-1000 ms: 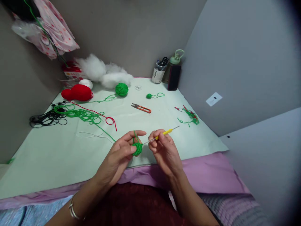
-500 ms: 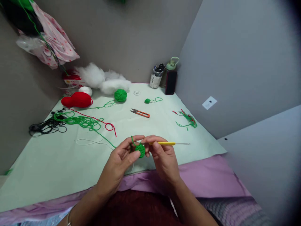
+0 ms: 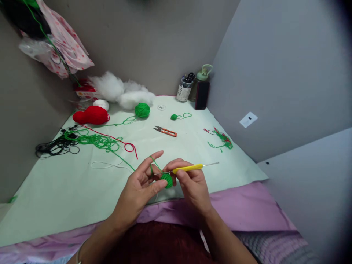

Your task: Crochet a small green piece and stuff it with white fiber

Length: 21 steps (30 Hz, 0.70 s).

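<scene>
Between thumb and fingers, my left hand [image 3: 141,185] pinches a small round green crochet piece [image 3: 166,180]. Green yarn [image 3: 155,163] loops over its raised index finger and runs down to the piece. My right hand [image 3: 192,183] grips the yellow handle of a crochet hook [image 3: 189,168]. One metal end of the hook lies at the top edge of the piece; the other sticks out to the right, tilted slightly up. The right fingertips are close against the piece, so the exact stitch is hidden.
Orange thread snips [image 3: 165,131] lie beyond my hands. A green yarn ball [image 3: 142,110], white stuffing [image 3: 110,87], red yarn [image 3: 92,115] and tangled green yarn [image 3: 93,141] spread across the left. Yarn scraps [image 3: 224,140], a phone [image 3: 202,95] and a bottle [image 3: 203,75] are at right.
My left index finger has lifted, stretching the green yarn above the piece. The hook has tilted, its right end rising, and the crochet piece has shifted slightly right and down.
</scene>
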Available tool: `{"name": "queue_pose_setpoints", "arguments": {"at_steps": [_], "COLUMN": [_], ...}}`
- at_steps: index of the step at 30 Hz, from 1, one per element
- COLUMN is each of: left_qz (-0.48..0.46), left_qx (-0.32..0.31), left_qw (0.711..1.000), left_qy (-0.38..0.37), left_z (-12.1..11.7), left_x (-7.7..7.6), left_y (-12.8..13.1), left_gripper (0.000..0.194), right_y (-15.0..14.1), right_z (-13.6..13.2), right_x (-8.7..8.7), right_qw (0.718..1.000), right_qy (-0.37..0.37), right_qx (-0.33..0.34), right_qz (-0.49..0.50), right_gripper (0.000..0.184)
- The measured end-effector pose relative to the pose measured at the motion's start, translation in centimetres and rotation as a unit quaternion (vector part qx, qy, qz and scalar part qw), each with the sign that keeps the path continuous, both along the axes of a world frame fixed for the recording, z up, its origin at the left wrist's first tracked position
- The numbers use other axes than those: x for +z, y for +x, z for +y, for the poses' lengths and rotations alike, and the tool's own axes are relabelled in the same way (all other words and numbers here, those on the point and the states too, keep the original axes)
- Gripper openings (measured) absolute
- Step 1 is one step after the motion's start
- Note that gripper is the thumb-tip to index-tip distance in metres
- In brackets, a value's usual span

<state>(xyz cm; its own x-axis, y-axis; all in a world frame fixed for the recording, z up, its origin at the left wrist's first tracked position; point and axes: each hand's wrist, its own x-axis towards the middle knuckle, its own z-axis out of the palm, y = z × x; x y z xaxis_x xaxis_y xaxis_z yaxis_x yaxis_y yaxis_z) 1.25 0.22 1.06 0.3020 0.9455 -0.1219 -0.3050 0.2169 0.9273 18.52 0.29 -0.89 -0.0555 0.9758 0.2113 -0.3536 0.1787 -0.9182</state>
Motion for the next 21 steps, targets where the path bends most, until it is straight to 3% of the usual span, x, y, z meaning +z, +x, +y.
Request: {"name": "queue_pose_setpoints", "arguments": {"at_steps": [6, 13, 21], "left_qz": [-0.028, -0.036, -0.013], "left_qx": [-0.006, 0.029, 0.034], "left_qw": [1.000, 0.999, 0.999], "left_qy": [-0.003, -0.003, 0.003], "left_z": [-0.24, -0.12, -0.29], "left_x": [0.08, -0.25, -0.04], "left_y": [0.28, 0.38, 0.24], "left_gripper": [0.076, 0.056, 0.046], "right_y": [0.16, -0.52, -0.69], "right_z": [-0.13, 0.18, 0.06], "right_x": [0.24, 0.63, 0.81], "right_qw": [0.998, 0.996, 0.996], "right_qy": [0.049, -0.020, -0.033], "right_qx": [-0.011, -0.012, -0.013], "right_qz": [-0.045, 0.085, 0.077], "right_gripper": [0.010, 0.019, 0.024]}}
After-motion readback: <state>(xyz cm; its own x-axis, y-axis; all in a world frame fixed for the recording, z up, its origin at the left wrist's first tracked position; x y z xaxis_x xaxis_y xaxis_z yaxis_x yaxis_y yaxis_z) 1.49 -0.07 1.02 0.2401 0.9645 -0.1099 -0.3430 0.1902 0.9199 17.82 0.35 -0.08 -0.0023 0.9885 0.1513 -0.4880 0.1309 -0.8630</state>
